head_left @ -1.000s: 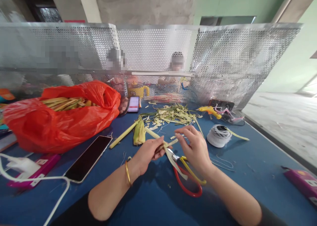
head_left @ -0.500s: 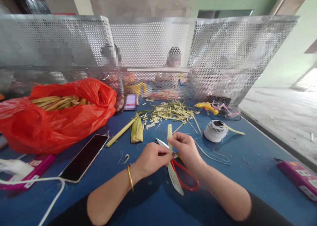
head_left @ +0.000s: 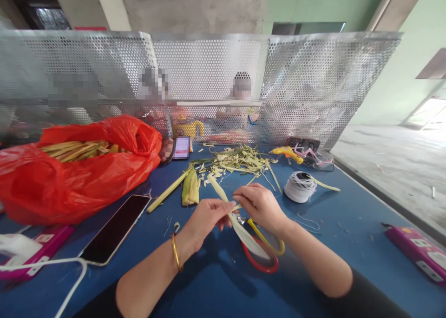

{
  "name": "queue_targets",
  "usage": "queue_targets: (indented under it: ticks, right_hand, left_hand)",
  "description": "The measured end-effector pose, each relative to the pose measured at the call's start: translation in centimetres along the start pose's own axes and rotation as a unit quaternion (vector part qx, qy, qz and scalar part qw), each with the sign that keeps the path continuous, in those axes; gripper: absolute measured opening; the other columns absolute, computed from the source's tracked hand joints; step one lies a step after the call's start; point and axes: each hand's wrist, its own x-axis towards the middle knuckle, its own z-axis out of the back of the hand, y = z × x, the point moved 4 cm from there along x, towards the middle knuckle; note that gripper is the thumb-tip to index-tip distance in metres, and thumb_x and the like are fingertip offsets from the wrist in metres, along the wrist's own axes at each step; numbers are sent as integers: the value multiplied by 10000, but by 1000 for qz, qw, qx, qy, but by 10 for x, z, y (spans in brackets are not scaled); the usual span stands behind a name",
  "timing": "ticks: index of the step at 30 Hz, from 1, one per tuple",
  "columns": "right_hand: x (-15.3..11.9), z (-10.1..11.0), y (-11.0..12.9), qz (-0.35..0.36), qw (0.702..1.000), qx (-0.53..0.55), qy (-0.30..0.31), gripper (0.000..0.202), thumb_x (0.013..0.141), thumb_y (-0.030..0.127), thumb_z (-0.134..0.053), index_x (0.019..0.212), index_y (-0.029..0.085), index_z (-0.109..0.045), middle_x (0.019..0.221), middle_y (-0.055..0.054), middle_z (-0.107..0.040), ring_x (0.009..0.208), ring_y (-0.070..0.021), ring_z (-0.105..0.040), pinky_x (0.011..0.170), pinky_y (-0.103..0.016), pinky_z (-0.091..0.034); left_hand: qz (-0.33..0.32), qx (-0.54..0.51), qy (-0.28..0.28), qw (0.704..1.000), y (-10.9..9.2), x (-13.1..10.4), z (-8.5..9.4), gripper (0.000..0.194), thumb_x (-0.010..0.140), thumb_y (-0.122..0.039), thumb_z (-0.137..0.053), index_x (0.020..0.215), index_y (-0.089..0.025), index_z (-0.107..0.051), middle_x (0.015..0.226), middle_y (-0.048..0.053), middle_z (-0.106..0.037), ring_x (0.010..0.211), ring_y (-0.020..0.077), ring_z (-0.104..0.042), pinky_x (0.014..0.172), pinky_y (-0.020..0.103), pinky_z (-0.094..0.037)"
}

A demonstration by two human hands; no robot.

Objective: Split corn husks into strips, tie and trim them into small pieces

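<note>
In the head view my left hand (head_left: pixel 209 218), a gold bangle at its wrist, pinches a long pale-green husk strip (head_left: pixel 250 239) at its middle. One end of the strip points up and away, the other hangs toward me. My right hand (head_left: pixel 261 206) is closed beside it, its fingertips on a narrow pale piece (head_left: pixel 237 208) that crosses the strip; the fingers partly hide it. Beneath both hands lie scissors (head_left: pixel 270 268) with red and yellow handles, their blades mostly covered. A cut green husk stub (head_left: pixel 190 188) stands just beyond my left hand.
A red plastic bag (head_left: pixel 104 188) of stalks fills the left, with a phone (head_left: pixel 116 229) before it. Husk scraps (head_left: pixel 240 159) lie in the middle. A thread roll (head_left: pixel 299 188) and yellow glue gun (head_left: pixel 287 154) sit right. Behind is a perforated metal screen (head_left: pixel 209 67).
The husk strip has tilted, its upper end swinging left. My right hand has let go of that upper end and closed on the narrow piece. More of the scissors' yellow handle shows.
</note>
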Motion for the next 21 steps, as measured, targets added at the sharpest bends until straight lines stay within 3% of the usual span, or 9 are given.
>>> queue_targets:
  ticks: [4, 8, 13, 15, 17, 21]
  right_hand:
    - [-2, -6, 4, 46, 998, -36, -17, 174, 919, 200, -459, 925, 171, -630, 813, -45, -720, 724, -159, -628, 723, -281, -434]
    - [-1, -3, 4, 65, 994, -67, -57, 176, 924, 164, -443, 936, 159, -618, 760, -39, -709, 691, -160, -627, 756, -307, -443]
    - [-8, 26, 16, 55, 968, -109, -221, 170, 924, 200, -459, 948, 177, -625, 914, -84, -686, 916, -204, -616, 852, -362, -418]
    - [-13, 35, 25, 52, 959, -98, -260, 177, 921, 198, -464, 873, 184, -634, 863, -70, -679, 868, -194, -615, 811, -348, -416]
    - [-13, 34, 33, 34, 969, -64, -237, 223, 924, 220, -463, 783, 187, -632, 767, -44, -662, 748, -168, -602, 751, -324, -415]
    - [0, 12, 29, -100, 981, 111, -122, 271, 905, 356, -485, 772, 189, -651, 770, -35, -675, 726, -164, -601, 668, -278, -443]
  left_hand:
    - [13, 40, -12, 999, 4, -2, -4, 262, 652, -374, -681, 508, -157, -653, 425, -13, -512, 435, 90, -415, 476, 238, -292]
    - [7, 31, -23, 999, 3, -3, -5, 234, 644, -324, -683, 487, -154, -653, 422, -7, -531, 437, 88, -433, 485, 234, -306]
    - [7, -94, -64, 994, -11, 3, -1, 227, 586, -356, -761, 627, -134, -734, 490, 19, -609, 483, 91, -509, 541, 223, -395]
    - [8, -146, -78, 986, -20, 6, 0, 255, 555, -353, -797, 681, -137, -749, 556, 37, -658, 544, 106, -567, 603, 229, -437]
    - [-7, -176, -66, 982, -32, 8, -2, 286, 531, -330, -819, 737, -142, -757, 636, 57, -700, 635, 136, -618, 671, 246, -464]
    - [-58, -189, -27, 980, -53, 13, -7, 281, 535, -278, -808, 775, -144, -752, 720, 70, -724, 784, 197, -647, 779, 299, -473]
